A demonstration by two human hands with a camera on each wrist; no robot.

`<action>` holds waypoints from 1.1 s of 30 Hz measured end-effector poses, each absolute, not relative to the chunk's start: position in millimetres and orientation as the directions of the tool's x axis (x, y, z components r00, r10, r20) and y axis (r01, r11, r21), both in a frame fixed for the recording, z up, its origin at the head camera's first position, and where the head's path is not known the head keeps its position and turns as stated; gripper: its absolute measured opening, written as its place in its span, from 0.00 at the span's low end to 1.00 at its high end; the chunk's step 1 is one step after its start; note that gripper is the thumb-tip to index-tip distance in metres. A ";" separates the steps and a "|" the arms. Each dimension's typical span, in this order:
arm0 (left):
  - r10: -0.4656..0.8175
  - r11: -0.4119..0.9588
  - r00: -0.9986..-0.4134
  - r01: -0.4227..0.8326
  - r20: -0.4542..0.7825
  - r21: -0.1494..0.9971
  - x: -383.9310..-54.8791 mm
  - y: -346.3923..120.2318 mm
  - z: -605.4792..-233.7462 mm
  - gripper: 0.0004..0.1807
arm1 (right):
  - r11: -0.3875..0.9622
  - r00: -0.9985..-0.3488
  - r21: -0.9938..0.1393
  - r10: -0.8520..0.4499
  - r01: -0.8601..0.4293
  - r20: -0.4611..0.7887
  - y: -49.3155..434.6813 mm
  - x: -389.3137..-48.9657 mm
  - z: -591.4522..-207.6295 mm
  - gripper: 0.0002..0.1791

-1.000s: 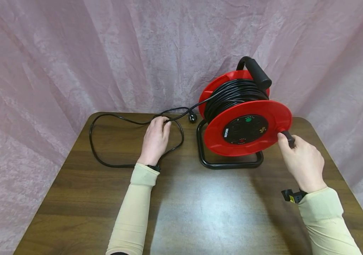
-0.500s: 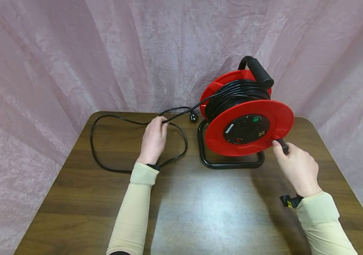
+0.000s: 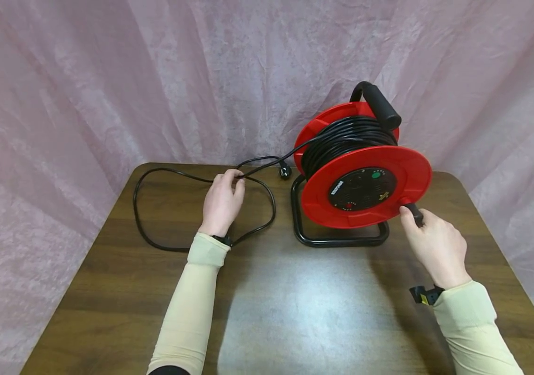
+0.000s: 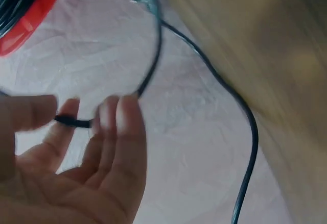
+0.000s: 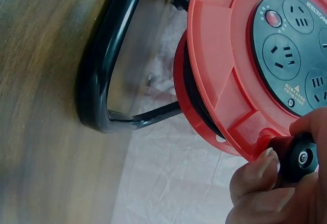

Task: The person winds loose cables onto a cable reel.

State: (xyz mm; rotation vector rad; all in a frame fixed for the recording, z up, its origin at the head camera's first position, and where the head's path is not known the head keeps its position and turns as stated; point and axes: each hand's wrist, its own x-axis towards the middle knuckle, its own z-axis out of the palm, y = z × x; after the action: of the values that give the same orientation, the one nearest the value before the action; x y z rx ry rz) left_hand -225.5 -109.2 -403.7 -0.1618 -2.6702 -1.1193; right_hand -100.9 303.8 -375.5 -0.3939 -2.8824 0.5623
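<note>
A red cable reel [image 3: 417,164] wound with black cable [image 3: 348,138] stands on a black tubular frame [image 3: 342,242]. My right hand [image 3: 440,247] grips the black crank knob [image 5: 299,157] on its near disc, thumb and fingers around it. Left of the reel, my left hand [image 3: 222,203] holds the loose cable run that leads up to the winding. In the left wrist view the cable crosses the index finger and passes behind the other curled fingers [image 4: 127,127], with the thumb apart from them. The plug [image 3: 285,171] lies at the table's back edge, beside the reel.
Slack cable [image 3: 136,208] forms a wide loop on the wooden table [image 3: 121,312], left of and behind the left hand. A pink curtain [image 3: 229,78] hangs right behind the table. The reel's carrying handle [image 3: 381,107] rises above the discs.
The reel's disc has turned a little, and my right hand has moved left and nearer with the crank knob. My left hand has shifted slightly left along the cable; its fingers look looser.
</note>
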 end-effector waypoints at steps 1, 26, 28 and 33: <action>0.006 0.688 -0.971 0.177 0.238 0.704 -226.0 -109.5 -402.9 0.18 | 0.892 -0.949 -0.393 0.291 0.223 0.120 303.2 -101.1 -376.0 0.33; -0.013 0.018 -0.997 0.075 0.076 0.997 -227.4 -105.2 -403.7 0.43 | 0.888 -0.951 -0.400 0.291 0.227 0.105 300.6 -97.8 -384.0 0.34; 0.008 -0.040 -0.998 0.061 0.061 0.997 -226.8 -105.8 -403.6 0.41 | 0.888 -0.950 -0.400 0.291 0.226 0.109 301.0 -97.6 -384.4 0.33; 0.033 -0.177 -0.997 0.056 0.063 0.983 -226.3 -106.4 -405.7 0.37 | 0.888 -0.948 -0.399 0.298 0.230 0.115 301.8 -96.9 -385.2 0.33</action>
State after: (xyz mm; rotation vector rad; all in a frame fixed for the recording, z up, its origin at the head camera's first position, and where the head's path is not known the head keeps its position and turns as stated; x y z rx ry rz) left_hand -226.3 -106.4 -405.7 -0.1085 -2.0052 -2.3967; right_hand -96.9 301.8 -385.2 -0.4066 -2.8822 0.5771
